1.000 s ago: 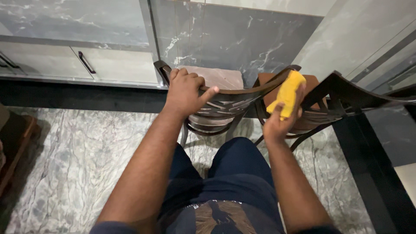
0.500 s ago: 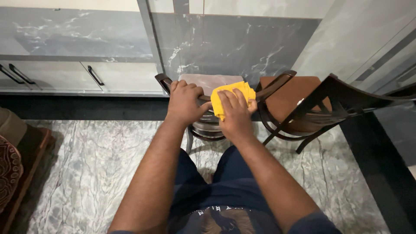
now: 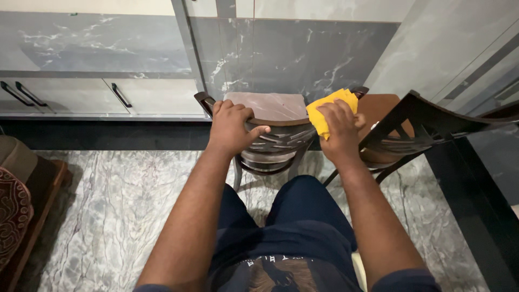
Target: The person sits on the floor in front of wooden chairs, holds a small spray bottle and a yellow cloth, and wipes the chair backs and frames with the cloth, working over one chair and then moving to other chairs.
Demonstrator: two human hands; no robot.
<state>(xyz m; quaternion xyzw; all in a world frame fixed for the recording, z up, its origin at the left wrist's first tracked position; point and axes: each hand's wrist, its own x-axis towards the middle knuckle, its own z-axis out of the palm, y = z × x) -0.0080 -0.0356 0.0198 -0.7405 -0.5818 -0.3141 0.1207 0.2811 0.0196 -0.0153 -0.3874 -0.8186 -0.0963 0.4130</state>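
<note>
A dark wooden chair (image 3: 273, 141) with a curved slatted back and a brown seat stands in front of me on the marble floor. My left hand (image 3: 231, 125) grips the left part of its top rail. My right hand (image 3: 339, 125) presses a folded yellow cloth (image 3: 324, 111) against the right end of the same rail, fingers curled over the cloth. My dark trousers show below both arms.
A second dark chair (image 3: 427, 125) stands close on the right, beside a black table edge (image 3: 486, 216). Grey cabinets with black handles (image 3: 121, 94) line the wall ahead. A patterned cushion on a wooden seat (image 3: 19, 211) sits at the left edge.
My right hand with the yellow cloth went from the right chair to the middle of the near chair's top rail, then slid right along it. My left hand kept its grip.
</note>
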